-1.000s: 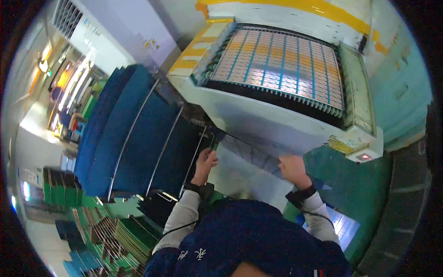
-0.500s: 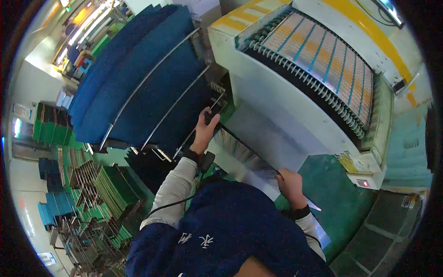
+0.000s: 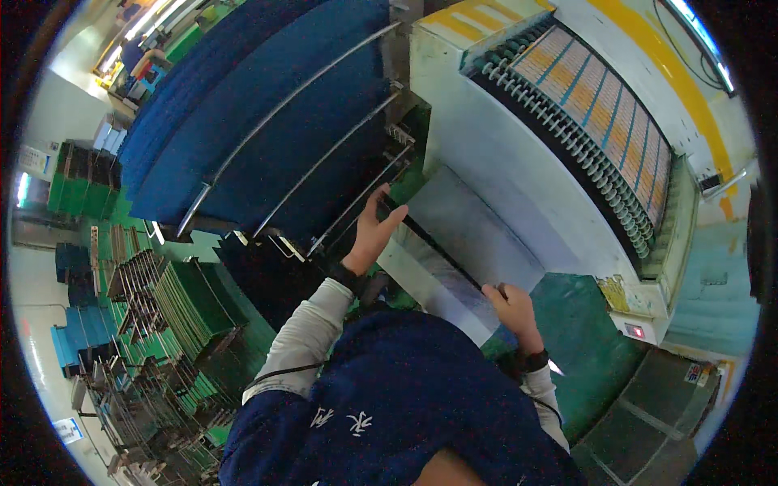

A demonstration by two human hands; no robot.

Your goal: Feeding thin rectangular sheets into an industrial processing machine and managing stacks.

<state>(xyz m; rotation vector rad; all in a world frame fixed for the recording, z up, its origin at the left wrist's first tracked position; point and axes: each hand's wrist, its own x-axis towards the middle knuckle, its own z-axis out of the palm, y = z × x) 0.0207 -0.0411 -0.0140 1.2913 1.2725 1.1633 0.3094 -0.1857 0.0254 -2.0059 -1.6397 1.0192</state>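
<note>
A thin, dark panel [image 3: 442, 253], seen almost edge-on, spans between my two hands in front of my body. My left hand [image 3: 378, 233] is closed on its far left end, thumb and fingers apart across the edge. At the near right end, my right hand [image 3: 514, 311] pinches it with the fingers curled. Most of the panel's face is turned from view. Just beyond my left hand stands a metal rack [image 3: 312, 182] packed with upright dark blue panels [image 3: 275, 121].
A white machine [image 3: 478, 146] with a roller conveyor [image 3: 583, 138] stands at the right, carrying a striped sheet [image 3: 616, 105]. Racks of green boards [image 3: 190, 304] stand at the lower left. Dark grey boxes [image 3: 660, 413] are at the lower right. The floor [image 3: 587, 348] is green.
The view has shifted, so the machine and rack sit farther right. The panel now shows mostly its dark edge; the blurred streaks below it have gone. Both hands keep their hold.
</note>
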